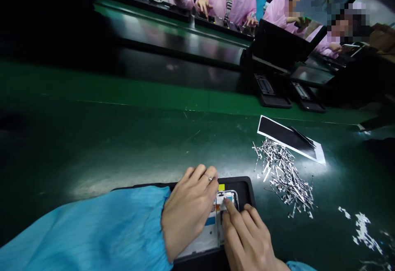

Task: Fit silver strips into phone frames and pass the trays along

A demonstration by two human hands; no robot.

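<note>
My left hand (191, 205) (I can't tell its grip) seemingly steadies the phone (197, 244) beneath; my right hand (250, 238) touches it, index finger (233, 212) held apart.

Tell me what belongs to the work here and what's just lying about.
In use: phone-like device, under the right fingers; black tray beneath it.

Seemingly just lying about, untouched: pile of silvery strips; white scraps; white-edged black sheet, thin dark tool on it.
</note>
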